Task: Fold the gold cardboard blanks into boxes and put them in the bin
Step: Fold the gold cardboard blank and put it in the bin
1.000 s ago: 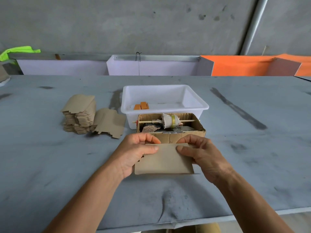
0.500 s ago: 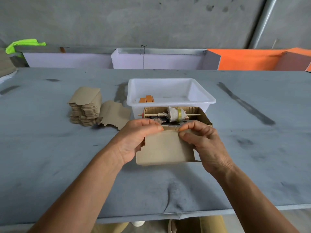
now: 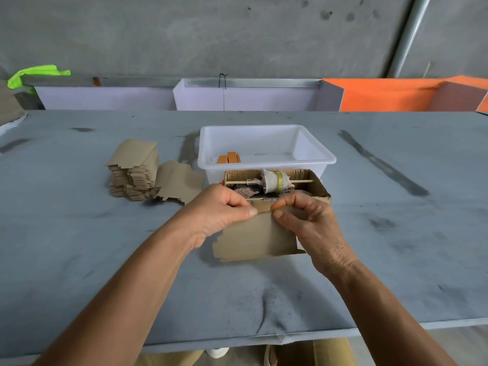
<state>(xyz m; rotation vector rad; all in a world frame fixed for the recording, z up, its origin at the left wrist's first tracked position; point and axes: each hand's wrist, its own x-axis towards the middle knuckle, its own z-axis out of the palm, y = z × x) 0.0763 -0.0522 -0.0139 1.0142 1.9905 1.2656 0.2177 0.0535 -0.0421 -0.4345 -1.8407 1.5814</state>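
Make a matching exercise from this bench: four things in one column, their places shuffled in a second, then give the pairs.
Things:
1. cardboard blank
2. stack of blanks
3. orange boxes
4. tape roll on a stick

Places:
A. inside the white bin
B. pinched by the left hand and the right hand
C. in the open brown carton
D. on the table left of the bin

Pairs: 1-B, 2-D, 3-A, 4-C

Both hands pinch the top edge of a cardboard blank [image 3: 257, 237] just in front of the open cardboard box [image 3: 320, 194]: left hand [image 3: 219, 215], right hand [image 3: 307, 220]. Behind that box sits the white bin [image 3: 266, 146]; left of it, the stack of blanks [image 3: 133, 171].
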